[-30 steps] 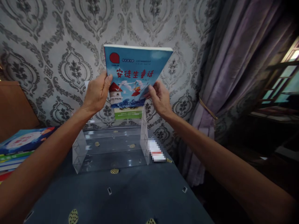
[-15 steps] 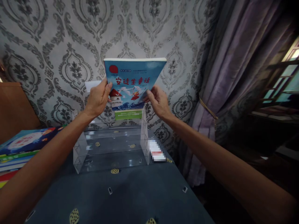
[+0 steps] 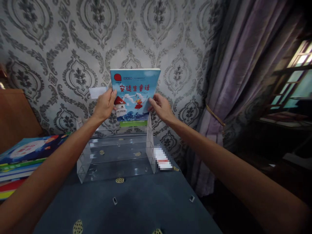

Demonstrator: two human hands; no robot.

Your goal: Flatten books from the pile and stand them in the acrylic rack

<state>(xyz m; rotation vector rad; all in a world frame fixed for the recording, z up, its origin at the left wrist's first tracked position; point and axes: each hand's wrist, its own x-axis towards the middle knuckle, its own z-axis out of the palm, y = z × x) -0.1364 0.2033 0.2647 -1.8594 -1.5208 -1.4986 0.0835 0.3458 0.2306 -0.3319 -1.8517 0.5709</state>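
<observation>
Both hands hold a blue book (image 3: 133, 87) upright, its front cover facing me. The cover has red Chinese characters, a lighthouse with a red roof, white birds and waves; a green strip runs along the bottom. My left hand (image 3: 105, 103) is closed on its left edge, and my right hand (image 3: 161, 106) pinches the right edge. Beneath the book stands a clear stepped rack (image 3: 150, 149) with see-through side panels. Whether the book's lower edge touches the rack's top tier, I cannot tell.
At left a stack of books (image 3: 26, 152) lies on the dark patterned tablecloth (image 3: 136, 208). A blurred-out white and red item (image 3: 162, 159) lies right of the rack. Patterned wallpaper (image 3: 131, 35) rises behind, with a tied purple curtain (image 3: 209, 143) at right. A white card (image 3: 97, 92) shows on the wall.
The book has moved farther from me and slightly lower, now standing more upright over the back of the rack. Both hands have gone with it, still gripping its sides.
</observation>
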